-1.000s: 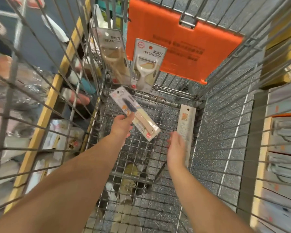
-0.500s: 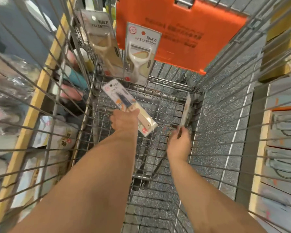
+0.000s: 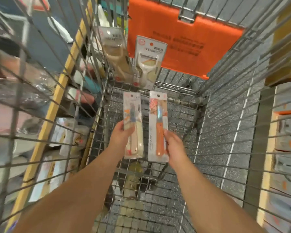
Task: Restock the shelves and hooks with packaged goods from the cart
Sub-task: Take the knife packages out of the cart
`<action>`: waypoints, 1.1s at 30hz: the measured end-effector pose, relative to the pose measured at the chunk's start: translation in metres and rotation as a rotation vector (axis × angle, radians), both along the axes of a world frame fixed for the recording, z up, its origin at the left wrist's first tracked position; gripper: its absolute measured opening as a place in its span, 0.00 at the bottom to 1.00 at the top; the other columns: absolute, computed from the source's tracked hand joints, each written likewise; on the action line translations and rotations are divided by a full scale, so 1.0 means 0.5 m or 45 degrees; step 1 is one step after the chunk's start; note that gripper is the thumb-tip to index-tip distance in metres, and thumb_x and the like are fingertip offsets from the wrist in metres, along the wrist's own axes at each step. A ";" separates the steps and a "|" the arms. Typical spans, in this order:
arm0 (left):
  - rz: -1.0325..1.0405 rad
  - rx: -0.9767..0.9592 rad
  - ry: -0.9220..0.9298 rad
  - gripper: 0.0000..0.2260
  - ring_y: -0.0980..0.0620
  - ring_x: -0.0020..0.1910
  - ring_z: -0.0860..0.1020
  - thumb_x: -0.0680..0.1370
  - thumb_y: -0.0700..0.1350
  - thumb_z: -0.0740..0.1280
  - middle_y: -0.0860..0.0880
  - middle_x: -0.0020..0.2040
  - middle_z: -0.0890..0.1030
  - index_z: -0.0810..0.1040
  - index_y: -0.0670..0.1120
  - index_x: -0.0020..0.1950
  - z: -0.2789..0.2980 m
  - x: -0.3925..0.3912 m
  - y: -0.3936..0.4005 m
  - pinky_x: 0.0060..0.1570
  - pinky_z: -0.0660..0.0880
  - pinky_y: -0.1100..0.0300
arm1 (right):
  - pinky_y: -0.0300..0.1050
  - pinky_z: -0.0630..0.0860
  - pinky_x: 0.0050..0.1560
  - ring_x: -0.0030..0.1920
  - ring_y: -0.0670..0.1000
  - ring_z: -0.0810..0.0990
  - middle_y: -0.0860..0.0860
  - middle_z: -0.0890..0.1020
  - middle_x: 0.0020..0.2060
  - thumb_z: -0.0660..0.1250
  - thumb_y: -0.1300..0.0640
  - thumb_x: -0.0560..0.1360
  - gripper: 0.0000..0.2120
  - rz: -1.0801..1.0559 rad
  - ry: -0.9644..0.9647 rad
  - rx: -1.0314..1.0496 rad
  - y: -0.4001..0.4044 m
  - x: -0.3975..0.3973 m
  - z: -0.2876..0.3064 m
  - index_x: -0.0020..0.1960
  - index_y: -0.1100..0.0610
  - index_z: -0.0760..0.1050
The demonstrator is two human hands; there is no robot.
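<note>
Left hand (image 3: 120, 137): fingers curled round the lower half of a cream-handled knife pack (image 3: 133, 125), held upright
Right hand (image 3: 174, 145): grips an orange-handled knife pack (image 3: 158, 126), upright, just beside the other
Cart (image 3: 183, 105): wire basket beneath both packs
Peeler packs (image 3: 148, 63): two, leaning at the cart's far end below the orange flap (image 3: 183, 39)

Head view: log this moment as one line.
left hand: holds cream-handled knife pack | right hand: holds orange-handled knife pack | two peeler packs against cart end
</note>
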State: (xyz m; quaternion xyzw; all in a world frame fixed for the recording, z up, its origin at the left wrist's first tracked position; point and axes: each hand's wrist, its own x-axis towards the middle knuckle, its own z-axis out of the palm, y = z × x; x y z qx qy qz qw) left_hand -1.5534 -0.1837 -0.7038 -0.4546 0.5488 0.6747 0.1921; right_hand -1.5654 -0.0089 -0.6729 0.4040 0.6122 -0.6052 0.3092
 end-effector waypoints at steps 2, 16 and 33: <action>0.022 0.127 0.087 0.13 0.42 0.55 0.81 0.77 0.43 0.70 0.44 0.56 0.82 0.75 0.49 0.60 0.019 0.015 0.001 0.57 0.76 0.40 | 0.54 0.79 0.55 0.50 0.55 0.84 0.55 0.85 0.49 0.62 0.50 0.81 0.15 0.157 0.019 -0.022 -0.023 0.002 0.007 0.56 0.60 0.78; 0.165 0.245 0.211 0.15 0.49 0.44 0.84 0.72 0.36 0.74 0.47 0.47 0.84 0.77 0.47 0.56 0.037 0.023 -0.030 0.49 0.80 0.48 | 0.40 0.66 0.57 0.67 0.54 0.72 0.53 0.75 0.66 0.53 0.45 0.83 0.22 0.566 0.316 0.295 -0.096 -0.110 0.041 0.69 0.57 0.72; 0.208 0.199 0.221 0.24 0.46 0.58 0.81 0.65 0.50 0.76 0.48 0.59 0.82 0.77 0.59 0.60 0.019 0.073 -0.040 0.61 0.74 0.40 | 0.37 0.65 0.34 0.29 0.41 0.67 0.45 0.69 0.32 0.71 0.58 0.74 0.14 0.470 0.935 0.368 -0.204 -0.303 0.059 0.38 0.52 0.66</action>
